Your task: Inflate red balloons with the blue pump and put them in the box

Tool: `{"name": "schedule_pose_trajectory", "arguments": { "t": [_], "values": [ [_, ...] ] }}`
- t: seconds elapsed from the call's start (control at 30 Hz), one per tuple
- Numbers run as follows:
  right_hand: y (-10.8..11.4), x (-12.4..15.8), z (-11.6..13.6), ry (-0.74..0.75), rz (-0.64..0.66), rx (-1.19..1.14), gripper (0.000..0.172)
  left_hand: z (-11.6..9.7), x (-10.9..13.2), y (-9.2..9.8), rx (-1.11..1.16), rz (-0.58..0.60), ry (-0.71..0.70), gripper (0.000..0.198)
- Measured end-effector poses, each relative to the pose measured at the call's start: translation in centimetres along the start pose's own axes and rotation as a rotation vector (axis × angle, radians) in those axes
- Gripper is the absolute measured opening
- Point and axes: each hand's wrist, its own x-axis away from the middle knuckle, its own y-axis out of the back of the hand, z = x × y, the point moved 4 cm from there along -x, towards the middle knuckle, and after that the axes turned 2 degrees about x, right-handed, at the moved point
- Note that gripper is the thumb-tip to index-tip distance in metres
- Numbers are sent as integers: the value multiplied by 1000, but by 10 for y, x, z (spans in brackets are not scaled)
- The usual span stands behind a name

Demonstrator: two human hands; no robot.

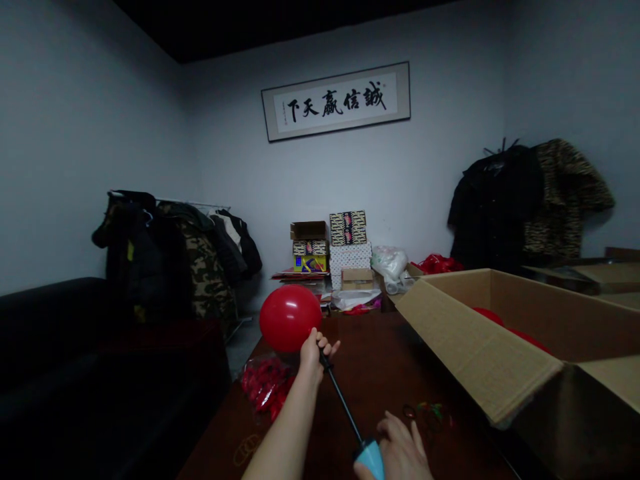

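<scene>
My left hand (316, 350) is closed at the neck of an inflated red balloon (290, 318), around the upper end of a hand balloon pump (345, 403). A thin black rod runs down from that hand to the pump's light-blue part (369, 459). My right hand (397, 448) grips this blue part at the bottom edge, thumb on one side and fingers on the other. Below the balloon, a clear bag of red balloons (267, 387) lies on the dark brown table (370, 347), partly hidden by my left forearm.
A large open cardboard box (480, 347) with red balloons (515, 330) inside stands on the right. Small coloured loops (433, 415) lie near my right hand, and pale rings (246, 450) at the front left. Stacked boxes (347, 253) stand behind. A black sofa (60, 360) is left.
</scene>
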Motion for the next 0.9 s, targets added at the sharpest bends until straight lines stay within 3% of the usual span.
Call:
{"name": "schedule_pose_trajectory", "arguments": {
  "t": [0.13, 0.3, 0.47, 0.7, 0.9],
  "values": [
    [11, -14, 17, 9, -60, 14, 42, 7, 9, 0, -18, 23, 7, 34],
    [24, -52, 37, -5, -111, -3, 47, 25, 16, 2, -48, 78, 9, 35],
    [14, -72, 46, -36, -114, -118, 44, 28, 14, 9, -131, 72, 10, 36],
    [6, -50, 43, -36, -79, -113, 39, 17, 6, 15, -116, 58, -28, 35],
    [-7, -16, 17, -21, 78, -21, 43, 3, -5, 24, -51, -12, -15, 35]
  ]
}}
